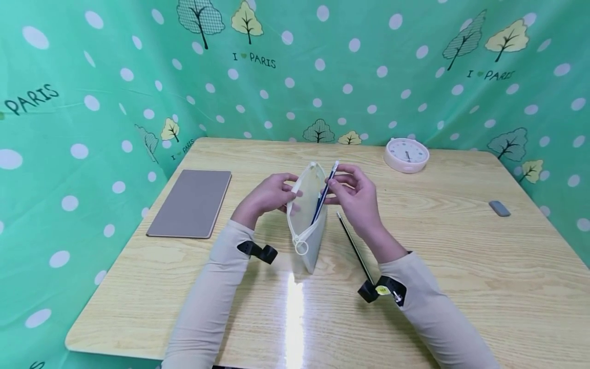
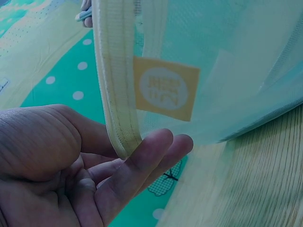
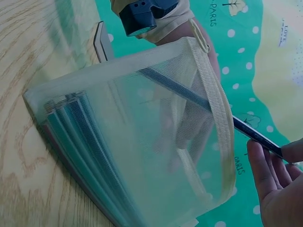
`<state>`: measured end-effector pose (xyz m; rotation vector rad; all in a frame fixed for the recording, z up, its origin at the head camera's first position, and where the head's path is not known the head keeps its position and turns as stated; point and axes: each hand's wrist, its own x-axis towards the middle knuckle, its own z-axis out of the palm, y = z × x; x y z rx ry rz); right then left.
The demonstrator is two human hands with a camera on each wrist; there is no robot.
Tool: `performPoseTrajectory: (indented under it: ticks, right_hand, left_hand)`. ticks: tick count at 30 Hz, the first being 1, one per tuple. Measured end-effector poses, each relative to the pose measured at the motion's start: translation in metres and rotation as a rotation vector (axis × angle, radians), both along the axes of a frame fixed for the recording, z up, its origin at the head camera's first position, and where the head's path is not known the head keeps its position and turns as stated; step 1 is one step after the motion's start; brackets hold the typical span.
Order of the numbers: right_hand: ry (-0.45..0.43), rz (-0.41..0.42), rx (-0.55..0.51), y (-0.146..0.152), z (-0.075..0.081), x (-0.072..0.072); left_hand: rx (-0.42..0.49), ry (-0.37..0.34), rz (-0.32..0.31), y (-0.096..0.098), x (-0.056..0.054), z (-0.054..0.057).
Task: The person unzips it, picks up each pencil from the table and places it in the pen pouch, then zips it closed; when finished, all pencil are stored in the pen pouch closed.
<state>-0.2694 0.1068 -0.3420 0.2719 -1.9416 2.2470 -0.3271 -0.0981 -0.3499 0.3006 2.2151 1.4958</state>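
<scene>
A pale mesh zip pouch (image 1: pixel 315 251) stands upright on the table with its zipped mouth spread open. My left hand (image 1: pixel 272 193) pinches the left side of the mouth between thumb and fingers; an orange label (image 2: pixel 165 87) shows beside those fingers in the left wrist view. Between the right thumb and fingers, my right hand (image 1: pixel 357 199) holds a dark blue pencil (image 1: pixel 324 193) near its upper end, tilted, its lower part inside the pouch. Through the mesh, several long thin items (image 3: pixel 85 127) show at the pouch's bottom. A dark pencil (image 1: pixel 354 246) lies on the table under the right forearm.
A grey-brown notebook (image 1: pixel 190 204) lies at the left of the wooden table (image 1: pixel 461 246). A pink round clock (image 1: pixel 406 155) sits at the back right, and a small grey oblong object (image 1: pixel 499 208) lies near the right edge. Green patterned cloth (image 1: pixel 286 87) hangs behind.
</scene>
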Motion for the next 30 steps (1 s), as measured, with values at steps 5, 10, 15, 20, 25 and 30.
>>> performPoseTrajectory:
  ticks: [5,10,15,20,25,30]
  right_hand:
    - [-0.006,0.013,0.08,-0.0006,-0.0021,0.0018]
    - [-0.01,0.003,0.103,0.0001,-0.0034,0.0027]
    - [-0.001,0.018,0.119,-0.0002,-0.0036,0.0024]
    - [0.006,0.022,0.128,-0.002,-0.0036,0.0017]
    - [0.026,0.034,0.159,-0.0045,-0.0032,0.0034]
    - [0.055,0.029,0.186,-0.007,-0.0019,0.0065]
  left_hand:
    - [-0.002,-0.008,0.004,0.0009,-0.0001,-0.0013]
    - [-0.006,-0.009,0.002,0.0023,0.0001,-0.0019]
    - [-0.009,0.006,-0.004,0.0015,-0.0007,-0.0015]
    - [-0.003,0.005,-0.004,0.0011,-0.0015,-0.0011]
    - [-0.016,-0.001,0.002,0.0013,-0.0016,-0.0013]
    - [-0.018,0.005,0.001,0.0013,-0.002,-0.0024]
